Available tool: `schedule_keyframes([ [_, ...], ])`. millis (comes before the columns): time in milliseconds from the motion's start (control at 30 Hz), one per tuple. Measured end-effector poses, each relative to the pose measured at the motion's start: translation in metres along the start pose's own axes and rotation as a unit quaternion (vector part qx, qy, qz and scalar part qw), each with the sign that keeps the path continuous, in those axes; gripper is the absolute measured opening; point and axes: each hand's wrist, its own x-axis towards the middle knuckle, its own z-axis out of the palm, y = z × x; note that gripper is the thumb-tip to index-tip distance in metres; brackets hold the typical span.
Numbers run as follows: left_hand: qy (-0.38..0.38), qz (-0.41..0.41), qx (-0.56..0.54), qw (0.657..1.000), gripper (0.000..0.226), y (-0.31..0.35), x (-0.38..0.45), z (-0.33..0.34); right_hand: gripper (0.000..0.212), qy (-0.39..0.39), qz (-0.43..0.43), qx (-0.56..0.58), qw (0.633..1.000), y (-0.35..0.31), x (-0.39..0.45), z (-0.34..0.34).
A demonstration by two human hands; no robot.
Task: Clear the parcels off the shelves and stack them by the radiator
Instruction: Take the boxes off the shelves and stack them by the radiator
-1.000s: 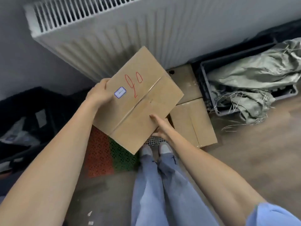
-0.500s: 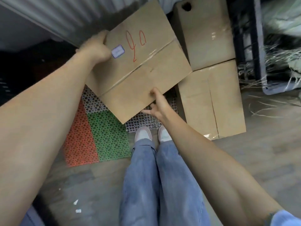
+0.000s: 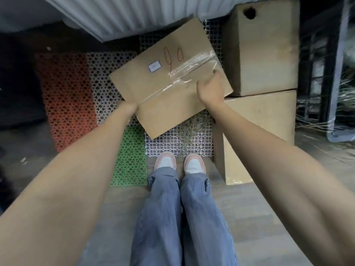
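Head view. A flat brown cardboard parcel (image 3: 169, 79), sealed with clear tape and marked in red pen beside a small white label, is being held low over the perforated plastic floor mats (image 3: 99, 77), directly below the white ribbed radiator (image 3: 123, 14). Whether it is already resting on the mats cannot be told. Its long axis is running diagonally, from the near left corner up toward the far right corner, so the parcel is lying skewed to the radiator's front edge.

The right hand (image 3: 210, 89) is gripping the right-hand edge with fingers curled over it, where the parcel is touching or nearly touching the two larger plain cardboard boxes (image 3: 263, 54) standing to the right. The left hand (image 3: 130, 108) is disappearing under the near left edge; its fingers are hidden, so how that grip is closing cannot be told.

The free floor is lying to the left of the grip, between the boxes and the red mat. The coming move is probably turning on rotating the far right corner leftward, squaring the long axis with the radiator. The right hand, nearer that corner, is better placed to steer.
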Motion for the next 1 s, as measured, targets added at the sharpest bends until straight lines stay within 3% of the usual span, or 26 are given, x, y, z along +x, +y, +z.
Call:
schedule_keyframes([
  [67, -0.069, -0.039, -0.093, 0.992, 0.051, -0.013, 0.002, 0.015, 0.073, 0.000, -0.003, -0.100, 0.995, 0.001, 0.030, -0.008],
  [133, -0.114, -0.040, -0.160, 0.980, 0.053, -0.026, 0.006, 0.027, 0.075, -0.042, 0.027, -0.133, 0.990, 0.003, 0.056, -0.018],
  [267, -0.108, 0.005, -0.228, 0.968, 0.072, -0.050, 0.012, 0.035, 0.067, -0.110, 0.064, -0.057, 0.990, 0.003, 0.067, -0.024],
  [400, -0.082, 0.039, -0.247, 0.965, 0.065, -0.043, 0.007, 0.032, 0.075, -0.098, 0.077, -0.089, 0.988, 0.011, 0.063, -0.029],
  [600, -0.054, 0.192, -0.104, 0.974, 0.081, 0.034, 0.010, 0.026, 0.065, -0.026, 0.090, -0.084, 0.992, 0.021, 0.056, -0.036],
  [700, -0.044, 0.185, 0.019, 0.982, 0.086, 0.044, 0.005, 0.027, 0.065, -0.001, 0.060, -0.145, 0.988, 0.009, 0.038, -0.029],
  [867, -0.080, 0.220, 0.182, 0.955, 0.076, 0.002, -0.058, 0.000, 0.072, -0.074, -0.053, -0.224, 0.970, -0.056, -0.029, -0.041],
  [1000, -0.037, 0.206, 0.167, 0.964, 0.063, -0.005, -0.132, -0.073, 0.071, -0.106, -0.154, -0.300, 0.936, -0.130, -0.104, -0.082],
])
